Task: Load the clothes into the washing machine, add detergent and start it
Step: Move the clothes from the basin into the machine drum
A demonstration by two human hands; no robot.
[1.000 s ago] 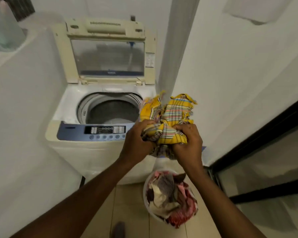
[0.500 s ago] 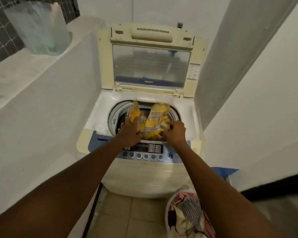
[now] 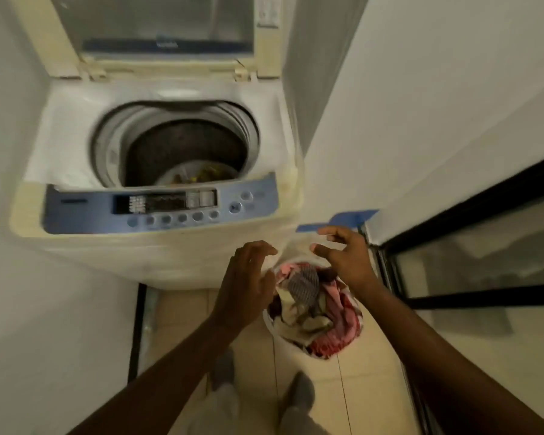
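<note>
A cream top-loading washing machine [image 3: 157, 255] stands ahead with its lid [image 3: 167, 29] raised. A yellow checked cloth [image 3: 209, 175] lies at the bottom of the dark drum [image 3: 182, 146]. On the floor to the machine's right stands a white laundry basket [image 3: 291, 339] full of mixed clothes [image 3: 314, 304], red, pink, cream and grey. My left hand [image 3: 248, 284] and my right hand [image 3: 343, 255] hover just above the basket, fingers spread, holding nothing. No detergent is in view.
The blue control panel [image 3: 161, 208] with buttons runs along the machine's front. White walls close in on the left and right. A black-framed glass door [image 3: 471, 262] is on the right. My feet [image 3: 299, 394] stand on beige tiles [image 3: 355, 390].
Both hands carried the yellow checked cloth from above the basket to the drum, let it go inside, then drew back down over the basket. The view tilted downward.
</note>
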